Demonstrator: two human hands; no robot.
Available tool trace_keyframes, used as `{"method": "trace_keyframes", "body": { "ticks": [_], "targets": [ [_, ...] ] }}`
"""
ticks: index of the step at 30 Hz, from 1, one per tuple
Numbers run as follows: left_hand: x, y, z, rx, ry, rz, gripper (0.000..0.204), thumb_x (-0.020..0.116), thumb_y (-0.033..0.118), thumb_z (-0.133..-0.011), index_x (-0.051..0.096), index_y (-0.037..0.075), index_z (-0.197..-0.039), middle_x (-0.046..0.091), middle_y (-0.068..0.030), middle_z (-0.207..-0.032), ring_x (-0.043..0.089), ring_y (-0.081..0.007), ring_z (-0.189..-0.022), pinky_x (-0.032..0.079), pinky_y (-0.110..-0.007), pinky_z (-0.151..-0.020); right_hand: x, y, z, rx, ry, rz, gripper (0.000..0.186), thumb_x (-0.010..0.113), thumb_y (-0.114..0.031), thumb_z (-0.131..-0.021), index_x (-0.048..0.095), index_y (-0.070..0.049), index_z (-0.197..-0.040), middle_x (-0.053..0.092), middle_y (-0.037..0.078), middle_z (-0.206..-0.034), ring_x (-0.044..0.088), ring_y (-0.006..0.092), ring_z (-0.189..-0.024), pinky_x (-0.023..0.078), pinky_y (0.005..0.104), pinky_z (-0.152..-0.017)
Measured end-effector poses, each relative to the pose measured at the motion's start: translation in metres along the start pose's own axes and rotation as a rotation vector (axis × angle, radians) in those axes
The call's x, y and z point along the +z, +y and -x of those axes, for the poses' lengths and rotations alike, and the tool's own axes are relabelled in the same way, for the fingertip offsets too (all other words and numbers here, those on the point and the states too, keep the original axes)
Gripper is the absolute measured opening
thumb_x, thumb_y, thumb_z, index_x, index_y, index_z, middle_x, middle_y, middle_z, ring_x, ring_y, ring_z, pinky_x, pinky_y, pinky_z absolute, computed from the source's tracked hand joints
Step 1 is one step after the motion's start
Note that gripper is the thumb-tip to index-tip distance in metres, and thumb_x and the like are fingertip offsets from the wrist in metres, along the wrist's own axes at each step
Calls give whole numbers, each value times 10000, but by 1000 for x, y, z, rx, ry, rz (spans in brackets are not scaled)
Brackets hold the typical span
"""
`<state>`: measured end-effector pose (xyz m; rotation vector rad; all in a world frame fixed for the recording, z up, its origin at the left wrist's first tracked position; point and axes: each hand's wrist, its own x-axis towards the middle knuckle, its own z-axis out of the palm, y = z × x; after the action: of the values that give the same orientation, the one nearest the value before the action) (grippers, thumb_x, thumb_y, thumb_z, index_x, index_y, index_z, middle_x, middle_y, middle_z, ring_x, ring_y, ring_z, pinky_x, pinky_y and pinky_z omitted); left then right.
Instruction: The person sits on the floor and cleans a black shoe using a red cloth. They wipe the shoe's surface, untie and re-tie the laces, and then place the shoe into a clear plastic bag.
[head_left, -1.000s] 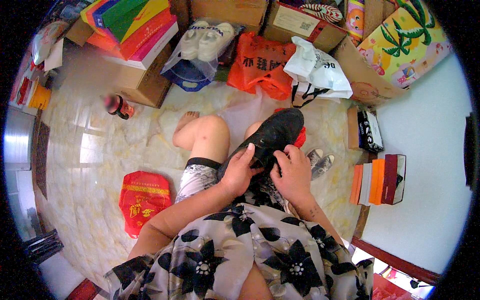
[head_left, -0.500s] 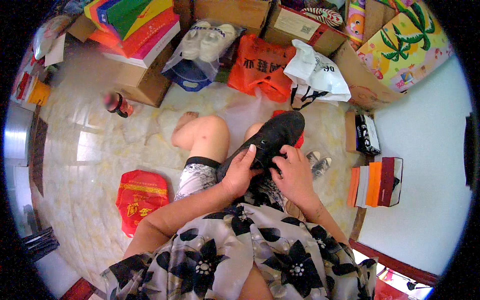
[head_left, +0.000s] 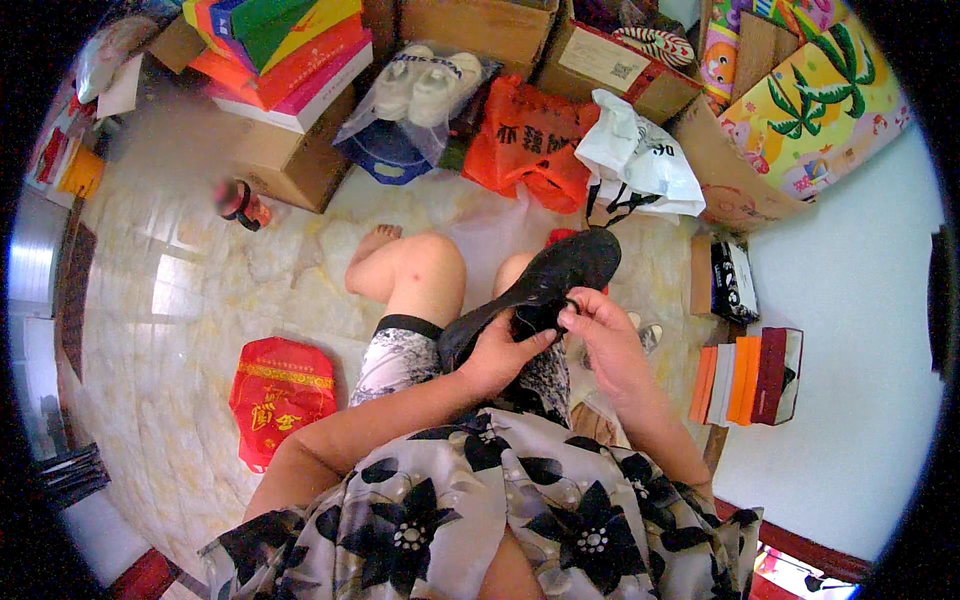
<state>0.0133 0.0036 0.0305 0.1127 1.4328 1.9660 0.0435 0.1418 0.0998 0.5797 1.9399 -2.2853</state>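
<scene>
- The left hand (head_left: 503, 352) comes in from the lower left, its forearm (head_left: 385, 415) slanting up across the lap; the wrist is nearly straight and the back of the hand faces up.
- Its thumb lies stretched toward the right, near the shoe's opening, while the fingers go out of sight at the shoe; it is partly closed, with hold of the shoe's near side.
- The black shoe (head_left: 583, 262) is held aslant over the lap, between the two hands and beside the bare left knee (head_left: 435, 262), one end pointing up and to the right.
- The right hand (head_left: 612, 335) reaches in from the lower right, its forearm leaning up and leftward.
- Its thumb and forefinger meet in a pinch on a thin dark strip (head_left: 571, 303) at the shoe's edge; the other fingers are bent.
- The red bag (head_left: 285, 405) lies on the floor (head_left: 185, 385), left of the left forearm.
</scene>
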Motion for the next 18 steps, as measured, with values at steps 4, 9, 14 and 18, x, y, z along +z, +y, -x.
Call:
{"method": "trace_keyframes", "body": {
  "ticks": [4,9,14,18],
  "targets": [
    [3,-20,0,121,12,-356,563,694,134,-722,402,9,-1186,527,-135,-1114,511,-241,-1023,409,-341,-897,-26,-10,7,-174,-327,784,189,622,-177,-790,502,-37,-747,471,37,-720,470,132,-672,399,279,-581],
    [5,-57,-8,227,-64,-509,682,694,177,-719,281,-28,-1223,444,-228,-1166,451,-333,-1096,366,-383,-937,-27,-20,4,-47,-469,682,211,622,-205,-786,511,-42,-712,479,40,-708,473,164,-639,391,296,-574],
    [4,-32,-10,199,-51,-600,735,677,247,-746,254,-66,-1259,424,-269,-1188,426,-359,-1132,335,-377,-963,-7,-31,1,158,-45,-326,105,571,-149,-802,566,-45,-805,571,23,-821,531,158,-717,405,277,-699],
    [0,-26,-13,172,-88,-540,641,651,256,-770,325,-44,-1234,465,-252,-1156,451,-343,-1108,346,-375,-953,6,-32,-9,147,-26,-465,181,510,-118,-827,540,-16,-974,570,55,-963,536,147,-882,399,269,-802]
  ]
}}
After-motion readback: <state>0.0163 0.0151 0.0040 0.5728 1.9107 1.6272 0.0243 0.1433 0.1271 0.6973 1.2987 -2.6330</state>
